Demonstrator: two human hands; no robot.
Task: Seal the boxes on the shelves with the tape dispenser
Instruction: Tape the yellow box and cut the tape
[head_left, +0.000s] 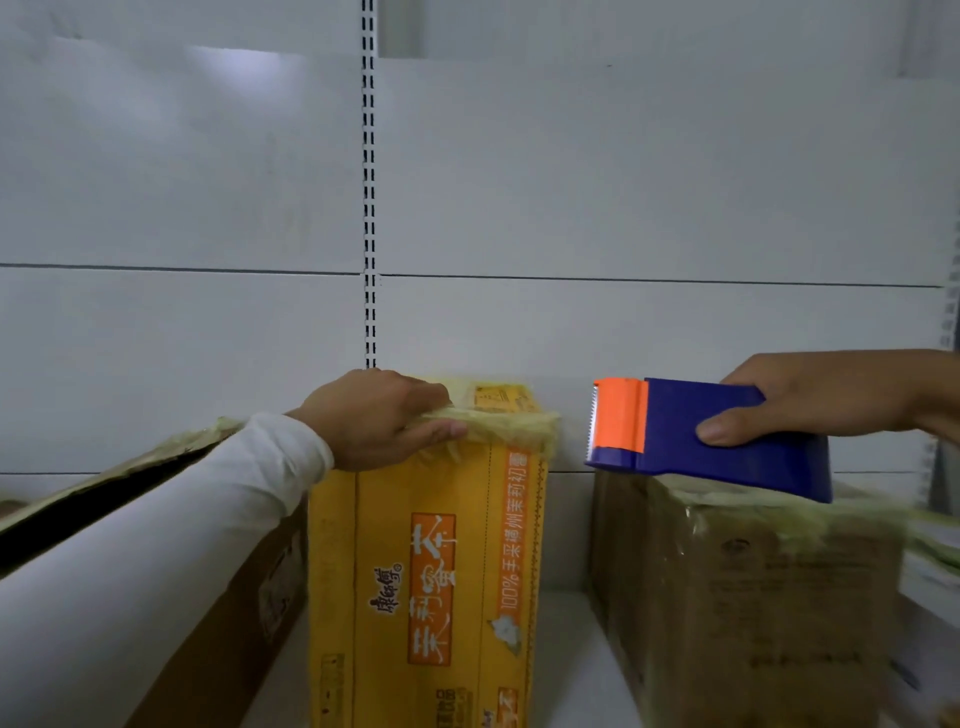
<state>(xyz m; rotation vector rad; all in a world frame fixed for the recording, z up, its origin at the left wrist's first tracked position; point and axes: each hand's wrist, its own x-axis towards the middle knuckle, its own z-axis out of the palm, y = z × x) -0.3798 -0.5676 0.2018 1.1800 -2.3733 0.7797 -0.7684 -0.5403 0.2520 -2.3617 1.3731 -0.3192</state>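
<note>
The right hand (821, 400) is cut off at the wrist by the right edge. Its fingers are hidden behind the tape dispenser (727, 441); only the thumb is seen. The right brown box (737, 597) is blurred, its print unreadable, its base cropped by the bottom edge. The yellow box (426, 571) is cropped below too. The left brown box (218, 623) is partly covered by the white sleeve (156, 530) and cropped at the left.

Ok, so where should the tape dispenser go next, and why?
Probably left, onto the top of the yellow box: the left hand grips its top edge, while the right hand holds the tape dispenser over the brown box, toothed end facing left.
</note>
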